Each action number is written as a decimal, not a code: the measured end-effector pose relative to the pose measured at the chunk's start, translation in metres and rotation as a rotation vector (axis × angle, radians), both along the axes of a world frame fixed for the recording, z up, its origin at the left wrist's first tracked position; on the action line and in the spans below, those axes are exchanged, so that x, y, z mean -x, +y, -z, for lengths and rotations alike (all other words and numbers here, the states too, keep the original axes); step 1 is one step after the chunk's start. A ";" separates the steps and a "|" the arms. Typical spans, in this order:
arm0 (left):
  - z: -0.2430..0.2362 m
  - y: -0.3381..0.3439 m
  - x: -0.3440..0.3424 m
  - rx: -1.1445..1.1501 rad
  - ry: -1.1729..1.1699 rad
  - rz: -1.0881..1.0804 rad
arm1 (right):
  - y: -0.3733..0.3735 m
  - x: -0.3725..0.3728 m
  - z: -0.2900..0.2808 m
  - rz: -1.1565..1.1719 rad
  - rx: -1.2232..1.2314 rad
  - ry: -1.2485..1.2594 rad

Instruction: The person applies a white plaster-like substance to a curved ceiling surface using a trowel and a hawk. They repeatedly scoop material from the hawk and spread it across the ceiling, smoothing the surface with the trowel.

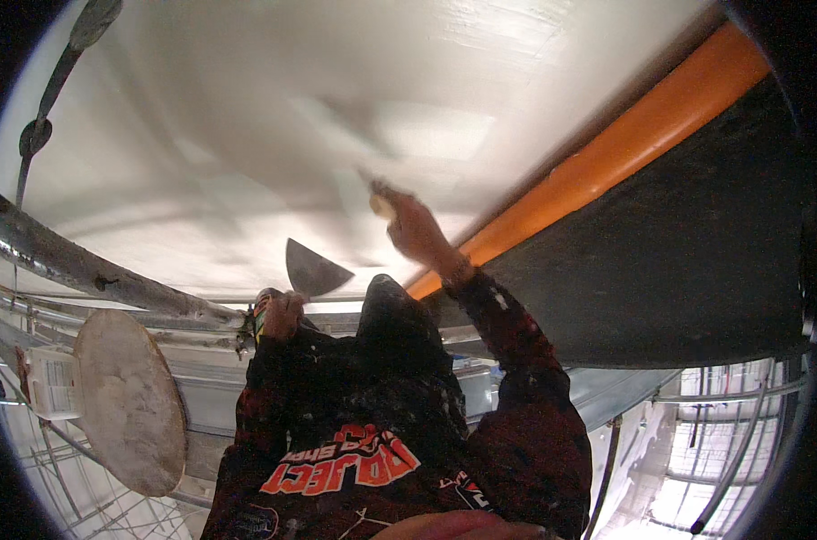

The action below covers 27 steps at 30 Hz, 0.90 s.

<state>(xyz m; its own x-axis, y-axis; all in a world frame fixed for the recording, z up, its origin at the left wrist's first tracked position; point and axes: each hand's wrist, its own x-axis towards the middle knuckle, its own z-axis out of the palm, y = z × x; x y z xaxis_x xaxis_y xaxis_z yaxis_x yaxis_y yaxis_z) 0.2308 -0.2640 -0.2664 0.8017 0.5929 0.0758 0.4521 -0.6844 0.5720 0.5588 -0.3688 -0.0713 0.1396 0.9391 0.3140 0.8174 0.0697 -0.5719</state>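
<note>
Forearm slanting right of knees toward white surface; right hand curling closed round blurred pale-handled tool near it, contact unclear. Left hand sitting lower, gripping upward-pointing, broad-bladed scraper.

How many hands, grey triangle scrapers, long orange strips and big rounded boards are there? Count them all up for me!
Hands: 2 (left hand, right hand)
Grey triangle scraper: 1 (the right hand's blurred tool isn't counted; its shape is unclear)
Long orange strip: 1
Big rounded board: 1
Total: 5
</note>
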 end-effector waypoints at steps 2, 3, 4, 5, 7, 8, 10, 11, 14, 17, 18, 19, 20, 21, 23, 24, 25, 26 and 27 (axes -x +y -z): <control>-0.006 -0.003 0.011 0.767 -0.056 0.023 | -0.039 0.035 -0.029 -0.300 0.050 0.313; -0.016 -0.004 0.012 0.500 -0.018 0.202 | -0.054 0.046 -0.028 -0.479 -0.023 0.358; -0.032 -0.007 0.011 0.228 0.024 0.383 | -0.064 0.057 -0.019 -0.632 0.036 0.369; -0.055 -0.014 0.010 -0.043 0.061 0.553 | -0.074 0.065 -0.022 -0.729 0.039 0.181; -0.106 -0.025 0.001 0.080 0.003 0.510 | -0.097 0.079 -0.042 -0.835 -0.050 -0.378; -0.113 -0.027 0.006 -0.046 0.005 0.511 | -0.104 0.083 -0.037 -0.804 -0.152 -0.420; -0.124 -0.021 0.009 -0.017 0.206 0.501 | -0.113 0.077 -0.016 -0.698 -0.085 -0.532; -0.127 -0.020 0.007 -0.105 0.209 0.537 | -0.116 0.071 -0.005 -0.644 -0.049 -0.588; -0.124 -0.025 0.013 -0.337 0.166 0.616 | -0.117 0.038 0.000 -0.433 0.055 -0.698; -0.109 -0.020 0.034 -0.040 0.023 0.503 | -0.124 -0.007 0.016 -0.271 0.215 -0.719; -0.133 -0.021 0.037 0.376 0.012 0.328 | -0.128 -0.014 0.028 -0.222 0.270 -0.717; -0.155 -0.024 0.038 0.778 0.004 0.126 | -0.133 -0.015 0.036 -0.194 0.239 -0.586; -0.168 -0.037 0.026 0.598 -0.134 0.010 | -0.134 -0.017 0.042 -0.179 0.205 -0.464; -0.169 -0.042 0.017 0.629 -0.128 -0.060 | -0.134 -0.017 0.046 -0.162 0.168 -0.345; -0.163 -0.049 0.011 0.680 -0.119 -0.188 | -0.137 -0.011 0.053 -0.021 0.111 0.246; -0.145 -0.050 0.016 0.574 -0.120 -0.160 | -0.141 -0.009 0.058 0.078 0.235 0.511; -0.119 -0.048 0.021 0.254 -0.078 -0.022 | -0.142 -0.003 0.068 0.084 0.140 0.800; -0.092 -0.044 0.026 -0.149 0.011 0.093 | -0.143 0.002 0.078 0.085 0.023 1.079; -0.067 -0.043 0.032 -0.424 0.056 0.129 | -0.138 0.008 0.095 -0.038 -0.316 1.347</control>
<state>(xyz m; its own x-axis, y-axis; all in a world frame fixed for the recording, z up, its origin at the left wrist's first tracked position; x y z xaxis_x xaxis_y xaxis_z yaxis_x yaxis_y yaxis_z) 0.1990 -0.3072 -0.1996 0.8771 0.4132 0.2449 0.3696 -0.9063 0.2051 0.5512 -0.5073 -0.1659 0.4782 0.8641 0.1568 -0.3529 0.3526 -0.8667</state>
